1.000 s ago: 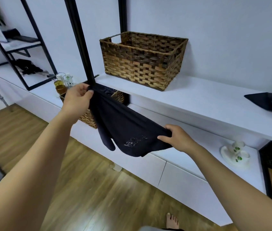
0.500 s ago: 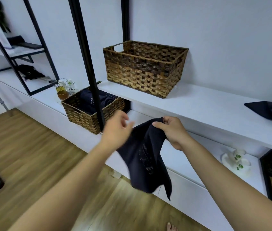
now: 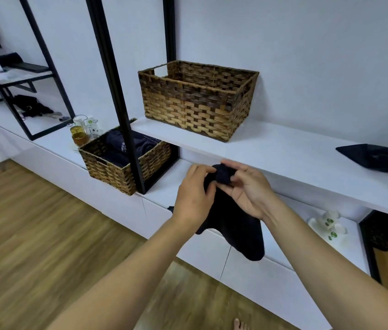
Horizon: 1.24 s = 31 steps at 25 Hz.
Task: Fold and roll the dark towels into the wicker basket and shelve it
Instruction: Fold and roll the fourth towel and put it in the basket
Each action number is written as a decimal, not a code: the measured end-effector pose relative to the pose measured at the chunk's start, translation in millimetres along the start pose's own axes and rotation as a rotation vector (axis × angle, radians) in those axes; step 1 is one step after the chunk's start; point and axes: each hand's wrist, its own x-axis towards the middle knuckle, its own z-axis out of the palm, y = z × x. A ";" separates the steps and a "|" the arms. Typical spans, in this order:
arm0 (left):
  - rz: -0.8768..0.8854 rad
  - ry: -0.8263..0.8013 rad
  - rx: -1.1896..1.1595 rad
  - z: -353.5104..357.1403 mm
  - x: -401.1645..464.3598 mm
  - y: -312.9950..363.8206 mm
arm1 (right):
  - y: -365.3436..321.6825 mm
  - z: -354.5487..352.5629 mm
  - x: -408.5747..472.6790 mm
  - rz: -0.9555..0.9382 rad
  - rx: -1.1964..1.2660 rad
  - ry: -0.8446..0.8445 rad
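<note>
A person holds a dark towel (image 3: 233, 225) in the air in front of a white shelving unit, at the level of the lower ledge. Both the left hand (image 3: 194, 194) and the right hand (image 3: 247, 189) have fingers curled around the towel's bunched top end, while the rest hangs loose below. This looks like the start of rolling; next the hands probably need to wind the hanging length into a tight roll.

To the left, a smaller wicker basket (image 3: 126, 160) on the lower ledge already contains dark rolled towels. A black upright post (image 3: 116, 91) stands in front of it, partly blocking access. A larger wicker basket (image 3: 197, 98) sits on the upper shelf (image 3: 295, 158), and another dark towel (image 3: 383, 158) lies at far right.
</note>
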 end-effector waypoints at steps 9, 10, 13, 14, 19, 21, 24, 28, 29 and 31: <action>0.169 0.091 -0.028 -22.4 15.1 3.8 | -5.5 11.2 -8.3 -0.130 -0.059 -0.070; 0.108 0.090 -0.053 -27.3 17.1 5.3 | -5.6 12.7 -8.2 -0.149 -0.123 -0.062; -0.219 0.069 -0.283 -39.7 24.3 5.6 | -2.3 13.3 -3.9 -0.319 -0.538 0.005; -0.324 0.062 -0.353 -43.2 25.2 5.4 | -0.5 12.2 -2.1 -0.411 -0.724 0.028; -0.473 -0.005 -0.357 -52.2 21.3 7.6 | -3.7 16.7 -6.0 -0.525 -0.958 -0.051; -0.473 -0.026 -0.396 -52.5 21.1 9.9 | -7.8 23.8 -8.0 -0.448 -0.935 -0.164; -0.478 -0.124 -0.541 -51.4 19.1 15.3 | -12.3 29.7 -6.6 -0.434 -0.987 -0.222; -0.421 -0.212 -0.554 -51.7 15.7 13.2 | -17.5 25.5 -4.4 -0.393 -1.141 -0.142; -0.396 -0.227 -0.525 -52.1 15.7 12.2 | -18.8 25.5 -4.7 -0.381 -1.183 -0.141; -0.350 -0.276 -0.469 -54.4 15.9 11.3 | -22.0 27.1 -3.9 -0.356 -1.233 -0.143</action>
